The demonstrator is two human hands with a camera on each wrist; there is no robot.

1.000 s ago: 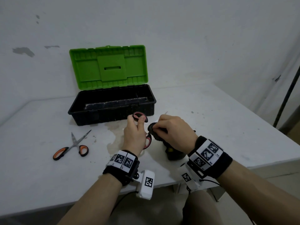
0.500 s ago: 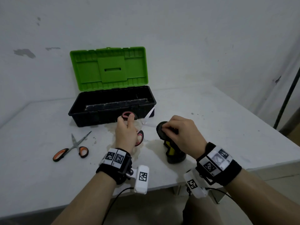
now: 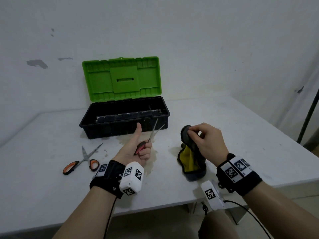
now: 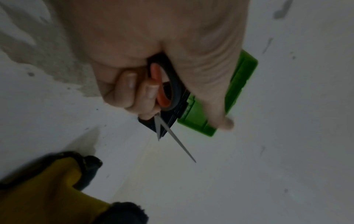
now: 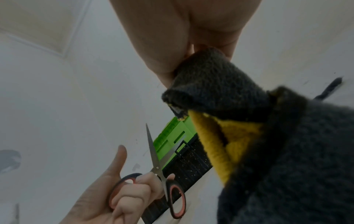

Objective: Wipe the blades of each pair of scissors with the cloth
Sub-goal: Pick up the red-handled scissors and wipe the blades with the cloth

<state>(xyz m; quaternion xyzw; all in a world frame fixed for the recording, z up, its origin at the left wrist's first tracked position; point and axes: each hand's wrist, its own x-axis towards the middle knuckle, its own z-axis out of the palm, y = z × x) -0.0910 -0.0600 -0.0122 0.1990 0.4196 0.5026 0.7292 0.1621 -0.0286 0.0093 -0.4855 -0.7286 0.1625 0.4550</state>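
My left hand (image 3: 138, 150) grips the black-and-red handles of a pair of scissors (image 3: 152, 133), thumb stretched up; the blades stand slightly apart and point away toward the toolbox. The scissors (image 4: 164, 91) and their handles (image 5: 149, 189) also show in both wrist views. My right hand (image 3: 205, 138) pinches the top of a dark grey cloth with a yellow inner side (image 3: 189, 157), lifted so its lower end still rests on the table. The cloth (image 5: 258, 136) hangs to the right of the blades, apart from them. A second pair with orange-and-black handles (image 3: 82, 161) lies flat at the left.
An open toolbox with a black tray (image 3: 124, 118) and upright green lid (image 3: 122, 78) stands just behind the hands. The white table (image 3: 241, 135) ends close on the near side and at the right. A wall rises behind; a dark pole (image 3: 309, 111) leans at far right.
The hands have drawn apart: the right pulled the cloth off the blades to the right. The left hand turned so the scissors now point up and away, blades slightly apart.
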